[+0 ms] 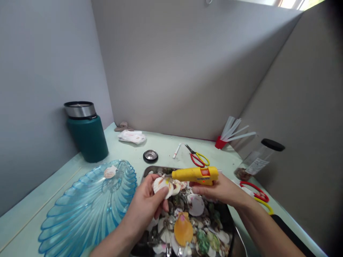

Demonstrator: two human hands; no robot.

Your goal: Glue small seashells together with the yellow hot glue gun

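Note:
My left hand [144,207] is closed on a white scallop shell [162,185] held above a metal tray [148,169] full of shells. My right hand [219,191] grips a yellow glue gun [195,175] with its nozzle pointing left at the shell's upper edge. An orange shell [183,230] lies on top of the pile in the tray. A blue shell-shaped glass dish [85,210] sits to the left with one pale shell [110,172] stuck near its top.
A teal flask [87,132] stands at the back left. Behind the tray lie a small round lid [150,156], red-and-yellow scissors [198,159] and a red cup of glue sticks [227,137]. A clear jar [257,159] leans at the right, more scissors [257,194] below it. Grey partitions enclose the table.

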